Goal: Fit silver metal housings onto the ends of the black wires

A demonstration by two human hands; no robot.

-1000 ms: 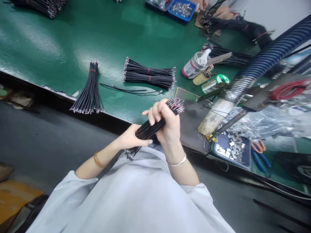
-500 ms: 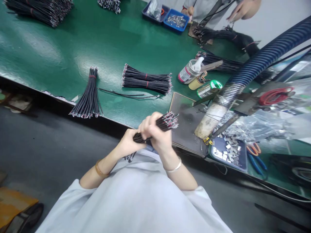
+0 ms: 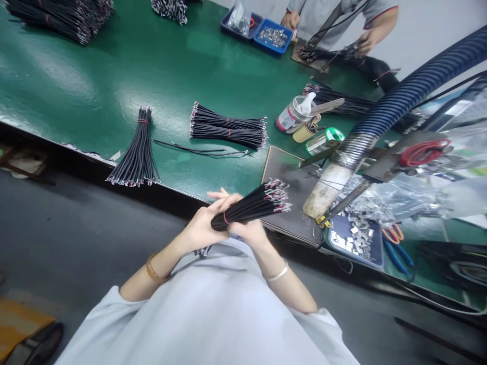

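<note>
Both of my hands hold one bundle of black wires point(image 3: 251, 205) just in front of my chest, off the near edge of the green table point(image 3: 95, 76). My left hand point(image 3: 201, 228) is wrapped round the bundle's lower end. My right hand point(image 3: 249, 233) supports it from underneath, fingers curled against it. A red band circles the bundle near my hands. Its stripped, reddish tips point up and right, over a dark metal plate point(image 3: 285, 167).
Two tied wire bundles point(image 3: 228, 129) and a fanned one point(image 3: 139, 149) lie on the table, with loose wires point(image 3: 201, 149) between. A blue ribbed hose point(image 3: 403, 96), a bottle point(image 3: 294, 111), a solder reel point(image 3: 323, 141), a tray of metal clips point(image 3: 355, 238) and scissors point(image 3: 395, 241) crowd the right. Another person point(image 3: 342, 25) works at the far side.
My right hand has slid from gripping over the top of the bundle to beneath it. The bundle now lies flatter, its tips swung further right, and the red band shows.
</note>
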